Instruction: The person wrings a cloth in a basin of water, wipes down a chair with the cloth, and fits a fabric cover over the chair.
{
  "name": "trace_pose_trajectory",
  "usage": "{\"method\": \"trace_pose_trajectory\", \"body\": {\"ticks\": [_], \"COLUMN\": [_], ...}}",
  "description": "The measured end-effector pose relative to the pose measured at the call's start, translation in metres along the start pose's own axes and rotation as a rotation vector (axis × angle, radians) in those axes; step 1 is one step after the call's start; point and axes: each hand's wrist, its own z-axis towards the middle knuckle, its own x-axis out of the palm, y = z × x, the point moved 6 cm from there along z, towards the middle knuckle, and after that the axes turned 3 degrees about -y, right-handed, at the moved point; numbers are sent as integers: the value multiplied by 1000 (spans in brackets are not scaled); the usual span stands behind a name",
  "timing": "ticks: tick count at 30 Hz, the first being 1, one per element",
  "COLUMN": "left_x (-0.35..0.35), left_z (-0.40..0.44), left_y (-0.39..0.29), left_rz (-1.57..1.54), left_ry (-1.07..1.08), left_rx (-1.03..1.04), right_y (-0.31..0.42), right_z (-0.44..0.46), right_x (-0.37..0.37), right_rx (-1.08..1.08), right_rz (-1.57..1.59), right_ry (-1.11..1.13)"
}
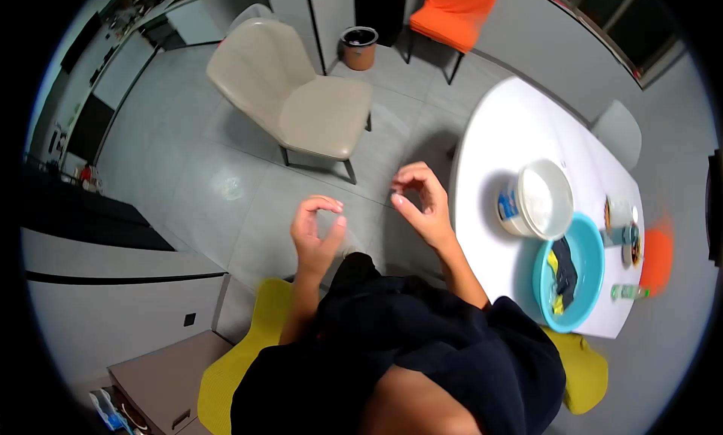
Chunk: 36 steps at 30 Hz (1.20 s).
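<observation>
My left hand (315,233) hovers over the floor in front of my lap, its fingers curved and the thumb apart from them. It holds nothing. Just left of the white table's edge is my right hand (425,207), also bent into a loose C with a gap between thumb and fingers, and nothing in it. The two hands face each other without touching. Nearest to my right hand on the table (482,171) stands a white bucket (546,201) with a blue label. Beside it a turquoise basin (592,284) holds black and yellow items that I cannot make out.
A beige chair (324,115) stands ahead on the grey tiles. Farther back are a brown bin (359,51) and an orange chair (448,21). A green bottle (629,292) lies near the table's far edge. Yellow chair parts (263,322) flank me, with a low cabinet (173,375) at left.
</observation>
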Motion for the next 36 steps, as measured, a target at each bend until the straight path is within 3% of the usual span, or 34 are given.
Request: {"method": "trace_pose_trajectory", "body": {"ticks": [5,9,11,12,14,17,21,29,36], "left_x": [-133,-213,-250,-271,-332,-385,-444,-566,-663], "left_z": [88,132,174,200,257,332,426,613,813], "left_y": [-18,-2,-17,-27,-50,-93,-104,-35,90], "left_rz": [68,148,532,440,69,210,264,227,79], "left_ry": [-159,-259,-252,-270,-112,130,250,317,419], "left_rx": [58,104,248,385,662,773,812,845,810], "right_y": [-8,-34,-58,-66,-87,-115,-147,-242,-360], "right_z": [105,163,200,219,263,328,407,560,703], "right_x": [127,200,233,248,276,320,386,501,563], "right_rx": [-29,-37,-65,-86,-145,-230,-218,-126,87], "right_rz": [209,201,229,218,205,244,332,245,-44], "right_ry": [154,276,316,304,267,157,50,53,-142]}}
